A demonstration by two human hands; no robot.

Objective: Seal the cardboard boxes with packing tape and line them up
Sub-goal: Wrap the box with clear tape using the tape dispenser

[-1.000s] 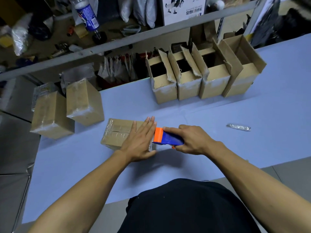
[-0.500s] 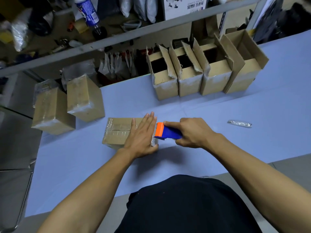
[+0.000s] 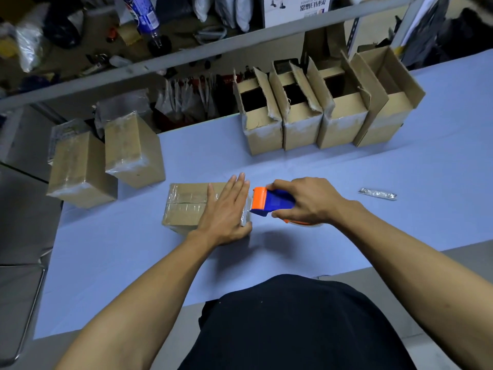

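Box in hand: a cardboard box lies on the blue table, glossy tape visible over its top seam.
Left hand: the left hand is laid flat on the box, fingers straight.
Right hand: the right hand is wrapped round the tape dispenser at the box's right end.
Done: two taped boxes are set side by side at far left.
Left: four open boxes are lined up behind, flaps up.
Uncertain: whether the strip has been cut cannot be told.
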